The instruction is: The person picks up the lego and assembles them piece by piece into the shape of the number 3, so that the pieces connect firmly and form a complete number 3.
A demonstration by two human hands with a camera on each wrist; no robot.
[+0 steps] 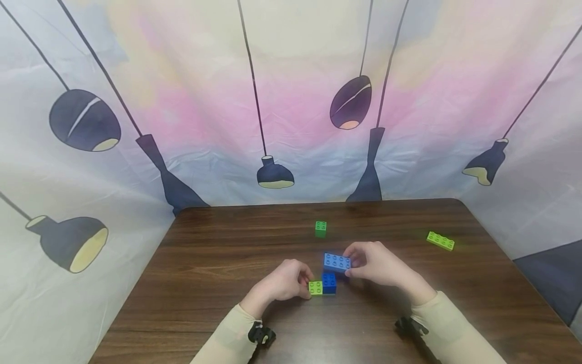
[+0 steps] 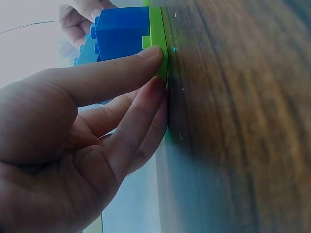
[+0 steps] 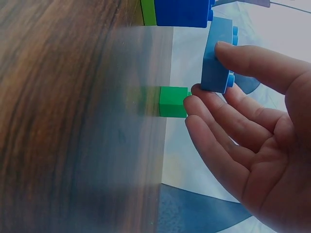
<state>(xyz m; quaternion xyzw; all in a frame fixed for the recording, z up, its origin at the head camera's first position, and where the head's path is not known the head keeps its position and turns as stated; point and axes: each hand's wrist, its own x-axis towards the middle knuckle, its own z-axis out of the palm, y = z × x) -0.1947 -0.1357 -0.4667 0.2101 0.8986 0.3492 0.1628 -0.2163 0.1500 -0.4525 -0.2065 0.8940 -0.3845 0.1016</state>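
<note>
With thumb and fingertips my left hand (image 1: 285,280) pinches the left end of a thin lime-green brick (image 1: 315,287) on the table. A dark blue brick (image 1: 329,283) sits on that brick's right half, studs up. My right hand (image 1: 375,263) holds a longer light blue brick (image 1: 337,262) by its right end, between thumb and fingers. In the right wrist view this light blue brick (image 3: 217,56) is raised off the table, at about the height of the dark blue brick's (image 3: 181,12) studs. Whether the two blue bricks touch is hard to tell.
A small green brick (image 1: 321,229) stands on the wooden table (image 1: 218,253) beyond both hands. Farther right lies another thin lime-green brick (image 1: 440,240). Behind the table's back edge hangs a cloth (image 1: 309,101) printed with lamps.
</note>
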